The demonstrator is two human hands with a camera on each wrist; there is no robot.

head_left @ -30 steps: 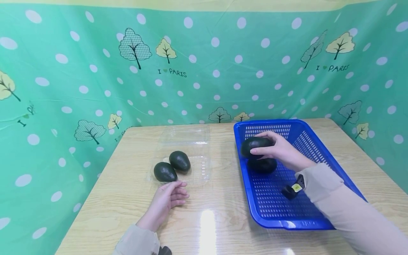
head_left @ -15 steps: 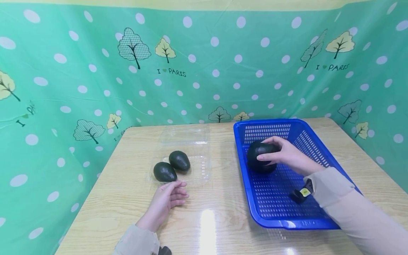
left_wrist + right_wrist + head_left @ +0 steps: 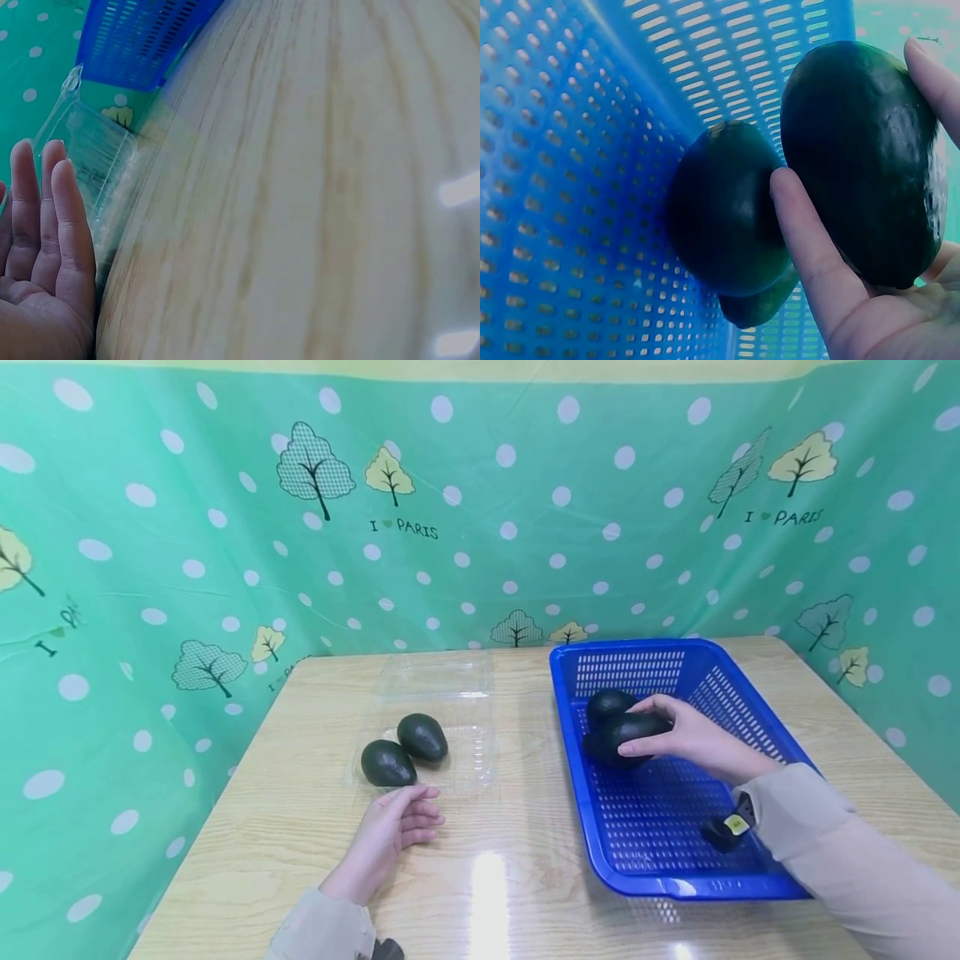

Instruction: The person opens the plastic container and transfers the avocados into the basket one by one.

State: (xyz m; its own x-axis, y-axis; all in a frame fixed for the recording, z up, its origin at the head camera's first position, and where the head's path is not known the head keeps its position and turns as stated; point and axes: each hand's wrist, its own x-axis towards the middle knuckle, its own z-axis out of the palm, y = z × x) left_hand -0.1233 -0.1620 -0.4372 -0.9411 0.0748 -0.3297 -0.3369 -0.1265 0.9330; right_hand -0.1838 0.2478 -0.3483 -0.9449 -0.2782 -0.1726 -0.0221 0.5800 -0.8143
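My right hand [image 3: 678,739] grips a dark green avocado [image 3: 637,732] between thumb and fingers inside the blue basket [image 3: 645,887]. A second avocado [image 3: 609,703] lies behind it near the basket's far left corner. Part of a third avocado [image 3: 761,306] shows beneath the second in the right wrist view. My left hand [image 3: 386,827] rests on the table, fingers loosely bent and holding nothing. Just beyond its fingers stands an opened clear plastic clamshell box [image 3: 472,760]. Two avocados, one at the front left [image 3: 388,764] and one behind it [image 3: 422,739], lie in its left side.
The clamshell's raised lid [image 3: 435,677] is at the back, towards the green dotted curtain [image 3: 465,527]. The basket's rim and slotted walls surround my right hand. The wooden table [image 3: 262,835] reaches under both containers.
My right hand has moved right and nearer inside the basket, with an avocado in its grip. Another avocado now shows behind it. The left hand and the clamshell have stayed put.
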